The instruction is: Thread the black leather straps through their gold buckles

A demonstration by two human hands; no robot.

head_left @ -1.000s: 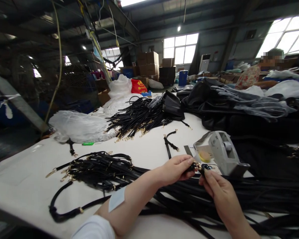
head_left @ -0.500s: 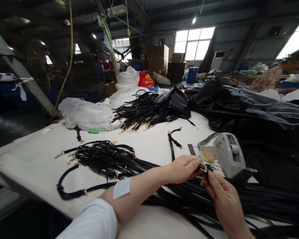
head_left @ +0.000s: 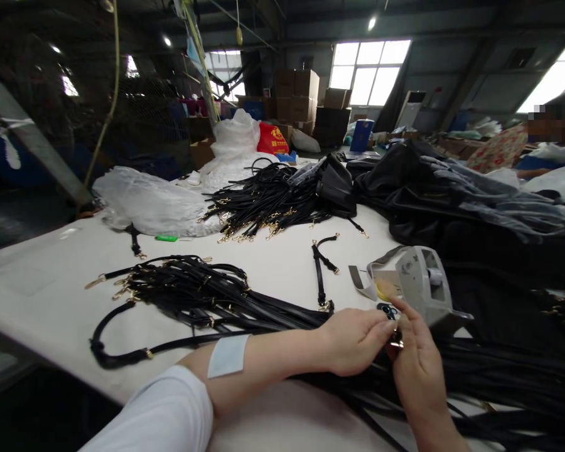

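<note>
left hand [head_left: 358,339] and right hand [head_left: 417,367] pinch together, fingertips touching.

The left arm bore a white sleeve [head_left: 160,414] ending near the elbow. A pale, rectangular adhesive patch [head_left: 228,355] was fixed on the left forearm. Left hand [head_left: 358,339] and right hand [head_left: 417,370] were bare, as was the visible right forearm.

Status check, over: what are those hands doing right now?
Left hand and right hand pinch one gold clasp. Black straps underneath. Tape dispenser close behind.
</note>
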